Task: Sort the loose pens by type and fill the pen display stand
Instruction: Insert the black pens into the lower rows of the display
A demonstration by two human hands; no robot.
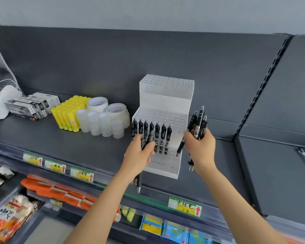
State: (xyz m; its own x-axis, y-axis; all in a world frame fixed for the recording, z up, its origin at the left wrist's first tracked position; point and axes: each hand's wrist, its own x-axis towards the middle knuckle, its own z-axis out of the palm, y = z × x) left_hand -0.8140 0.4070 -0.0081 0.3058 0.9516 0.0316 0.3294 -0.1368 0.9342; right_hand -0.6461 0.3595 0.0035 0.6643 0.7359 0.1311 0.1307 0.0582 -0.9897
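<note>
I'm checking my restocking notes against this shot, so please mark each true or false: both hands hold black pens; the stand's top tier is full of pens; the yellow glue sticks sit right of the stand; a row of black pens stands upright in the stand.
1. Both hands hold black pens. True: the left hand grips the left bundle and the right hand grips the right bundle.
2. The top tier of the pen stand is full of pens. False: its holes show no pens.
3. The glue sticks sit right of the stand. False: they sit to its left, beyond the tape rolls.
4. A pen row stands upright in the stand. True.
</note>
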